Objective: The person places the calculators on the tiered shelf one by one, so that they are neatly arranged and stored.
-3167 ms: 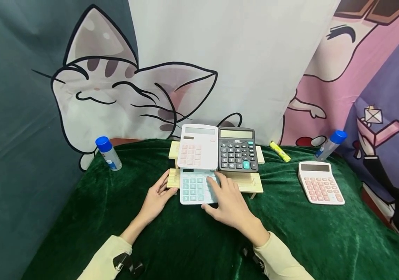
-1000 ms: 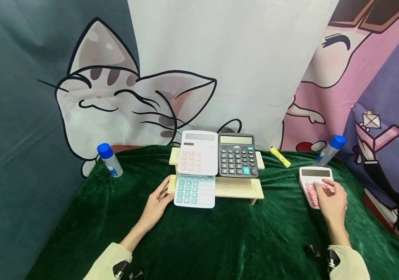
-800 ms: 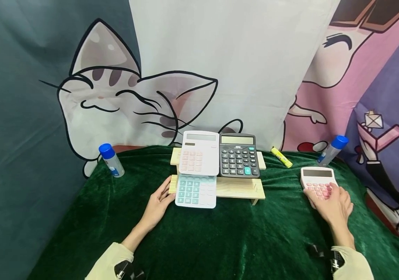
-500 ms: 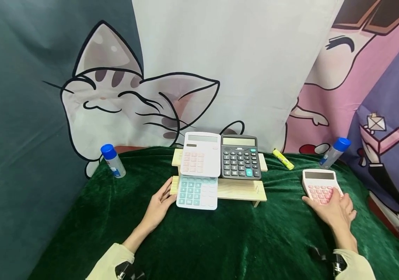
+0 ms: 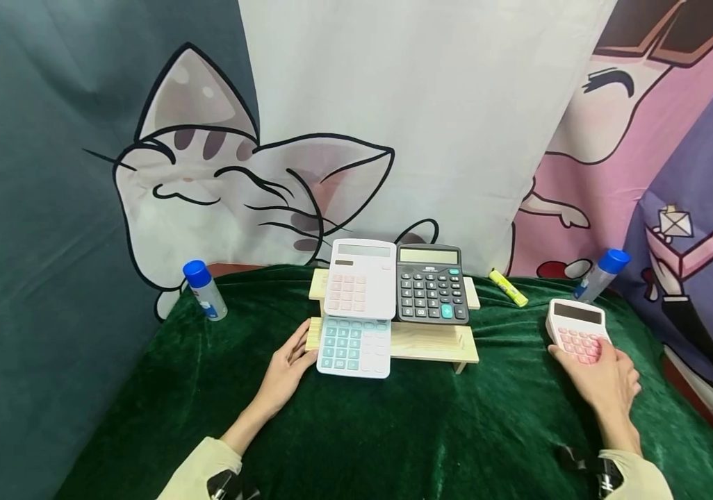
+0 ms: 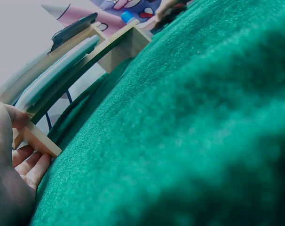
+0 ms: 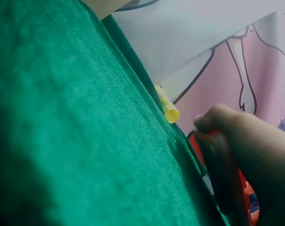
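At the right, my right hand (image 5: 607, 382) grips the lower part of a white calculator with pink keys (image 5: 572, 316), thumb at its left edge and fingers over its right side. That hand is blurred in the right wrist view. My left hand (image 5: 284, 364) holds the left end of a two-step wooden stand (image 5: 431, 342); the left wrist view shows the thumb (image 6: 18, 117) above the step and fingers around its leg. On the upper step lean a white calculator (image 5: 378, 285) and a black calculator (image 5: 431, 274). A light-blue calculator (image 5: 356, 351) rests on the lower step, its top hidden.
Spray bottles with blue caps stand at the left (image 5: 206, 292) and the right (image 5: 600, 274), the latter just behind the gripped calculator. A yellow tube (image 5: 508, 288) lies behind the stand's right side. Green velvet (image 5: 394, 430) covers the table; a printed curtain (image 5: 456, 125) hangs behind.
My right hand left the light-blue calculator, went right to the pink-keyed one and took hold of its lower part, which has now turned and shifted slightly. My left hand stays at the stand.
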Demonstrator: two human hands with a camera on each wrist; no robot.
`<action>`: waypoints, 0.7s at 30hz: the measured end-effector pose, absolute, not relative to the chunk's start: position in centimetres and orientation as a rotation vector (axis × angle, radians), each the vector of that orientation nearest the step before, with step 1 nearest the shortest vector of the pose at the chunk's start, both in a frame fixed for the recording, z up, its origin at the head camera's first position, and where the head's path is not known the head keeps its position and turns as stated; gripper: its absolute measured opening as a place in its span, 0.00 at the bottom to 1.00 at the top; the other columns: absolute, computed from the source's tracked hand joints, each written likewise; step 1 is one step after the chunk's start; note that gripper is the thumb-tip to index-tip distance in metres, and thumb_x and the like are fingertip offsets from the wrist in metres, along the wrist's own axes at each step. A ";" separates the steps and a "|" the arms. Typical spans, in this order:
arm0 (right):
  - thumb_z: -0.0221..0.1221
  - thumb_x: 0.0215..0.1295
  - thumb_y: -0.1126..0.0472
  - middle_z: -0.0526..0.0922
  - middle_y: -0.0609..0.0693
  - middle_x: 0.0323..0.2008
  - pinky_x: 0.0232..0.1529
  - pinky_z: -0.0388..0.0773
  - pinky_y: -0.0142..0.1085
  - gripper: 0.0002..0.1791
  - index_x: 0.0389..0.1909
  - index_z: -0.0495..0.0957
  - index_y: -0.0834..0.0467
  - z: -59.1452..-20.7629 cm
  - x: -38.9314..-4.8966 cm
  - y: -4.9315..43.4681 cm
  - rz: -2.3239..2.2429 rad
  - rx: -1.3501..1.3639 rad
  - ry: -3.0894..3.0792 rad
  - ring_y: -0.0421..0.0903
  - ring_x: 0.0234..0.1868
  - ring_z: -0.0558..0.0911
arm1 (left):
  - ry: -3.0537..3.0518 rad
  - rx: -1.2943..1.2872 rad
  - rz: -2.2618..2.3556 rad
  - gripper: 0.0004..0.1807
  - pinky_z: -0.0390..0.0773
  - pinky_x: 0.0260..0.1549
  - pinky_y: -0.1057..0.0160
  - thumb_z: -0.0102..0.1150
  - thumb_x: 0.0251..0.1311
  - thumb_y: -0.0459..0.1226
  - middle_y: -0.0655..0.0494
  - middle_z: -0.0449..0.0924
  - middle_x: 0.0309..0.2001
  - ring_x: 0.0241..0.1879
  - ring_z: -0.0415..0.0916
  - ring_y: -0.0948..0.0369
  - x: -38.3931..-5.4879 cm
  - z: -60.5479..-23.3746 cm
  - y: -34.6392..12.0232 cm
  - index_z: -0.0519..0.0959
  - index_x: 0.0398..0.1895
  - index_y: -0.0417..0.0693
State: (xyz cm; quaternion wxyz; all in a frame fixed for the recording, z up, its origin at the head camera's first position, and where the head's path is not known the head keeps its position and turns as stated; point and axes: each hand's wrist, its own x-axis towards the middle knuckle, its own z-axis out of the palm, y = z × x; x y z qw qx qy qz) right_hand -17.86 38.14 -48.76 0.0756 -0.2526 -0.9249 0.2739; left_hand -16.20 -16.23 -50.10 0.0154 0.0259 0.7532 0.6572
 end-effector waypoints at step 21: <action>0.65 0.60 0.39 0.52 0.64 0.76 0.64 0.47 0.67 0.50 0.78 0.55 0.53 -44.0 -17.3 31.8 0.973 -0.341 -2.624 0.69 0.70 0.54 | 2.353 0.123 2.060 0.35 0.69 0.64 0.69 0.56 0.72 0.39 0.52 0.63 0.75 0.71 0.66 0.56 -16.2 -50.2 -16.4 0.56 0.78 0.53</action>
